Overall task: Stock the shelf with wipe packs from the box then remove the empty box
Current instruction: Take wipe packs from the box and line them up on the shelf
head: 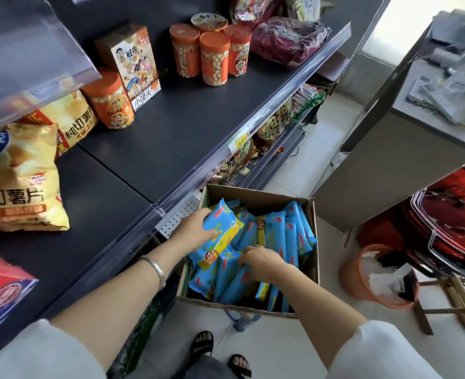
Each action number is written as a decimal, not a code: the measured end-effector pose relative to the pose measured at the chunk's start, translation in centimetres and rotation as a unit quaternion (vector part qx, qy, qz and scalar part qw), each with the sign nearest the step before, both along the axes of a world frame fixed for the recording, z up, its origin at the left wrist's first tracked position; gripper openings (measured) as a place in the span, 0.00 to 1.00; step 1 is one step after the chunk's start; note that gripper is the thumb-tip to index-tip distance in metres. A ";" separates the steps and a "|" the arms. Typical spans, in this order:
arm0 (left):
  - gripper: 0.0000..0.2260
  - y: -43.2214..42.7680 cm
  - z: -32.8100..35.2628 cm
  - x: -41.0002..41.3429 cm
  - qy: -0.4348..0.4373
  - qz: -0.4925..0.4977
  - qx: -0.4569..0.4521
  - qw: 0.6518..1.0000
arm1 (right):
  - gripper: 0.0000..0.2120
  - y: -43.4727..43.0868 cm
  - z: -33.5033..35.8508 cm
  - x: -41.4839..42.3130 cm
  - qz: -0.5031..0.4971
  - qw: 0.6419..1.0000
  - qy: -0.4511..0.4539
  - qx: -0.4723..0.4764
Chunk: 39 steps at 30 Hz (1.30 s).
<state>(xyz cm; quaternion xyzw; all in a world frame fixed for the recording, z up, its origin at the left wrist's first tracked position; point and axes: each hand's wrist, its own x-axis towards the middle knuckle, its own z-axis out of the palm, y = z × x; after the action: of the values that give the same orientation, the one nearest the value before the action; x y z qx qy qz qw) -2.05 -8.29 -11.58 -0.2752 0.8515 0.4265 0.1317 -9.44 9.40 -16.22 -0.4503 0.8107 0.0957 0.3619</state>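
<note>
Gripping a wipe pack [221, 233] across its width, left hand [196, 228] lies nearer the shelf [171, 138], up-left of its fingers; right hand [258, 262] curls round a second pack [232, 279].

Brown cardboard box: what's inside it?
Lots of blue plastic wipe packs, mostly standing on edge. The left hand holds one raised pack; the right hand grips another lower down. They cover the bottom of the brown cardboard box, so anything underneath is hidden.
</note>
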 end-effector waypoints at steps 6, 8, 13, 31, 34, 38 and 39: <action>0.15 -0.2 5.0 0.3 0.059 0.024 -0.075 0.995 | 0.14 -0.6 5.3 -2.6 -0.139 0.976 -0.039 -0.163; 0.15 -0.2 8.0 0.8 0.089 0.043 -0.116 0.988 | 0.12 -0.7 8.1 -4.0 -0.196 0.947 -0.071 -0.243; 0.13 0.4 17.0 3.7 0.198 0.091 -0.230 0.949 | 0.08 -1.7 16.7 -4.7 -0.252 0.851 -0.144 -0.438; 0.22 -1.2 40.3 30.9 0.314 0.354 -0.467 0.747 | 0.04 -14.4 38.9 14.4 -0.042 0.649 -0.397 -0.647; 0.22 -2.4 40.7 37.2 0.277 0.398 -0.485 0.728 | 0.05 -17.6 40.0 19.4 -0.012 0.649 -0.402 -0.646; 0.19 -5.1 40.5 46.1 0.231 0.460 -0.488 0.705 | 0.05 -22.2 40.8 26.0 0.007 0.655 -0.419 -0.629; 0.19 -6.0 40.4 48.4 0.211 0.472 -0.490 0.702 | 0.05 -23.5 40.9 27.6 0.010 0.658 -0.427 -0.620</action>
<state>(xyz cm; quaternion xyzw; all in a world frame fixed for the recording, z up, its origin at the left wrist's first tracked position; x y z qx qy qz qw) 46.31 -14.31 28.87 -0.5698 0.7045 0.0023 -0.4230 18.11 -14.09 24.72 -0.5696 0.4338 -0.6282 0.3044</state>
